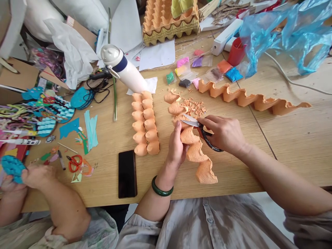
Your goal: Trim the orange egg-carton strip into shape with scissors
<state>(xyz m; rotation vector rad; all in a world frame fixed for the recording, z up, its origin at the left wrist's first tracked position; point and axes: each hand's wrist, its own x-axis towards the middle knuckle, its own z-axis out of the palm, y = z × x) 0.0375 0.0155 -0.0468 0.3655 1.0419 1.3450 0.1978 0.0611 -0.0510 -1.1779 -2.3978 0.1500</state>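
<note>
My left hand (177,145) grips an orange egg-carton strip (195,152) that slants down toward me, its thumb up near the blades. Black-handled scissors (210,140) are in my right hand (224,133), and their blades lie slightly apart over the strip's upper part. Small orange scraps (193,107) are heaped just beyond the blades. To the left, two rows of orange cups (145,122) stand side by side, domes up. A longer uncut-looking orange strip (249,98) stretches across the table at the right.
A phone (127,173) and a white bottle (129,72) are on my left. Beyond are stacked egg trays (169,27), coloured clay packets (184,65), a red cup (236,52) and a blue plastic bag (282,34). At far left, another person's hands (38,176) hold a blue piece near red scissors (75,163).
</note>
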